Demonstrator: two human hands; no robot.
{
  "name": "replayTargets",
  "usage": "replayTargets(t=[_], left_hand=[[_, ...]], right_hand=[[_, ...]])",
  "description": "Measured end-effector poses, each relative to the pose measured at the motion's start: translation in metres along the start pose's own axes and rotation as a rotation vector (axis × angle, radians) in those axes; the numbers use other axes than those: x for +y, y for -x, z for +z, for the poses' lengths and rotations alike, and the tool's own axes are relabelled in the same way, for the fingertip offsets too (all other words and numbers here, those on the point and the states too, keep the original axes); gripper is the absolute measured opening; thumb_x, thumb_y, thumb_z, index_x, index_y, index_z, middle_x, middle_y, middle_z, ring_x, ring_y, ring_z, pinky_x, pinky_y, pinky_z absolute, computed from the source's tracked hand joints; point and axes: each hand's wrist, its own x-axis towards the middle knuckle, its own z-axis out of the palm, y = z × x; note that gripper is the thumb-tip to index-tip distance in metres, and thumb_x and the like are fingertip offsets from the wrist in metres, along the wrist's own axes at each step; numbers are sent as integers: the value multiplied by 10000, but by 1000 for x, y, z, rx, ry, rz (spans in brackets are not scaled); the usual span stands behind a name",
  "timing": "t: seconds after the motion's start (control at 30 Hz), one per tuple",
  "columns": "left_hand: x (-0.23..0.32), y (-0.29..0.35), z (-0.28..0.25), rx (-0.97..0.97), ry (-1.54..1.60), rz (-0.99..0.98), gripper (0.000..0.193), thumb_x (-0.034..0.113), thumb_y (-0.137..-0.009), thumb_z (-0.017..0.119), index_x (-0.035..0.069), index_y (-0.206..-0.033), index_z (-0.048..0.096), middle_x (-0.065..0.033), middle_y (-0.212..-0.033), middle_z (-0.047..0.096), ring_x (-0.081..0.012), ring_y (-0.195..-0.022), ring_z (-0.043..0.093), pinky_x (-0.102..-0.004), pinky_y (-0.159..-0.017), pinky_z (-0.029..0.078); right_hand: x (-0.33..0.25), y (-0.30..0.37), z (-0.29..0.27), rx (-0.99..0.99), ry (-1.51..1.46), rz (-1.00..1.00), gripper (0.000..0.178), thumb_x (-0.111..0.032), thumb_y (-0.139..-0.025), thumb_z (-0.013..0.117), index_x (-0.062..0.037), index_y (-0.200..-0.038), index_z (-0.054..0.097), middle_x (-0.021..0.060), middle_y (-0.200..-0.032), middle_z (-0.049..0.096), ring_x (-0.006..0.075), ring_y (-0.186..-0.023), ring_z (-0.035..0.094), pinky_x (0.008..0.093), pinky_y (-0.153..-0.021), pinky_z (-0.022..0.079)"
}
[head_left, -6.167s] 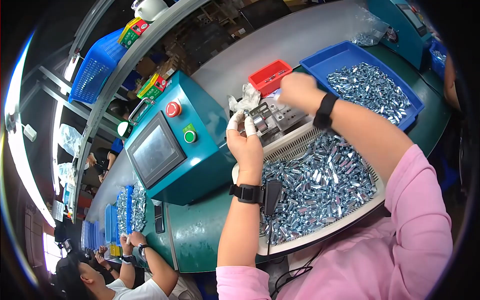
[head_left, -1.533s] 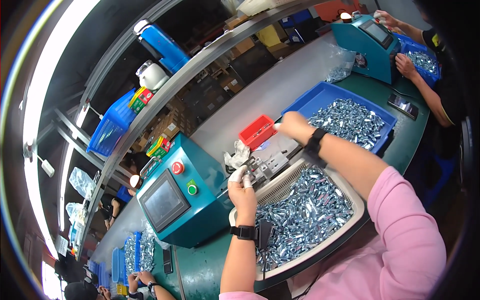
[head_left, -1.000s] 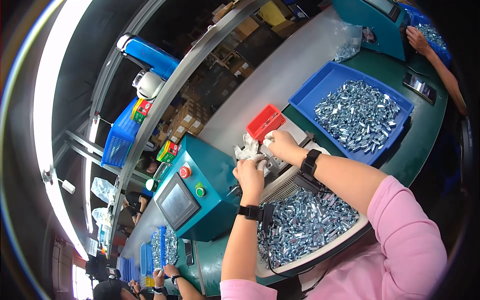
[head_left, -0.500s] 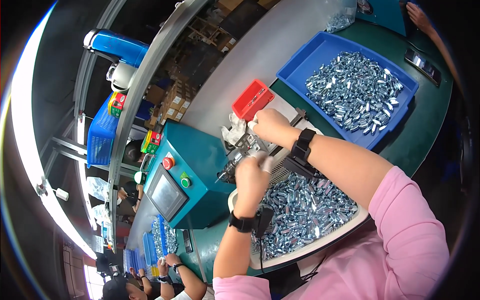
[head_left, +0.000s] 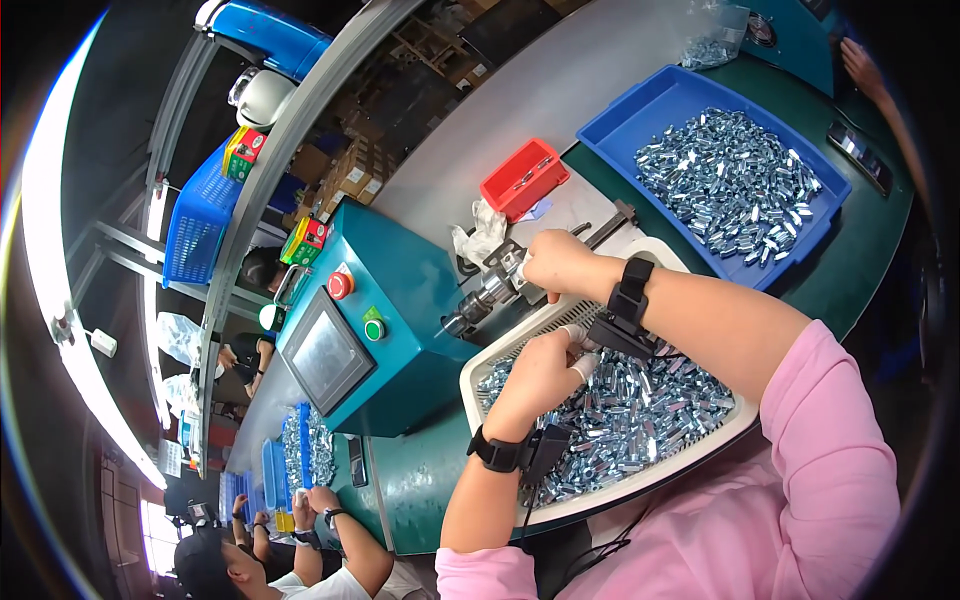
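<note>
My left hand (head_left: 540,378) is low over a cream basket (head_left: 480,400) heaped with small shiny metal hex parts (head_left: 640,410). Its thumb and forefinger, in white finger covers, are slightly apart just above the heap, with nothing visible between them. At the metal fixture (head_left: 510,262) beside the chuck (head_left: 468,312) of a teal machine (head_left: 400,270), my right hand (head_left: 565,268) has its fingers curled in. What they grip is hidden behind the hand. Both wrists wear black straps with small boxes.
Past the fixture lie a red bin (head_left: 497,200) and a crumpled white glove (head_left: 480,235). A blue tray (head_left: 610,130) of similar parts stands at the far right, near a phone (head_left: 860,157). Another person's hand (head_left: 862,68) shows at top right; a co-worker (head_left: 215,560) sits lower left.
My left hand has dropped from the chuck and fixture toward the parts in the basket. My right hand stays by the fixture, nearer the chuck. The whole view has shifted a little.
</note>
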Motion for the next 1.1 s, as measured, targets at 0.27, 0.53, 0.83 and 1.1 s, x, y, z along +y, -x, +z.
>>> replayTargets(t=[0.27, 0.53, 0.83, 1.1], left_hand=[[9, 11, -13, 51, -48, 75, 204, 90, -794, 602, -7, -972, 616, -102, -755, 624, -156, -624, 551, -289, -613, 456], [-20, 2, -28, 818, 602, 139, 220, 125, -890, 532, -9, -1061, 565, -43, -916, 612, -98, -752, 557, -212, -652, 433], [-26, -6, -28, 1004, 705, 146, 234, 105, -904, 509, 11, -1117, 516, -38, -983, 576, -71, -825, 537, -188, -655, 414], [-54, -19, -25, 1155, 368, 152, 241, 84, -882, 533, 9, -1110, 518, -39, -997, 561, -107, -844, 528, -215, -745, 435]], right_hand=[[-3, 5, 0, -20, -33, -20, 219, -111, -685, 464, 44, -654, 616, 175, -544, 605, 240, -538, 643, 319, -570, 502], [-4, 7, 3, -26, -37, -29, 224, -113, -688, 448, 29, -643, 615, 170, -533, 603, 233, -530, 640, 300, -560, 500], [1, 2, 1, -41, 24, -70, 197, -95, -679, 467, 40, -642, 605, 178, -554, 606, 240, -520, 635, 315, -572, 506], [6, -3, -6, 110, 170, -105, 174, -101, -673, 510, 41, -680, 610, 179, -582, 612, 261, -556, 642, 352, -629, 510]])
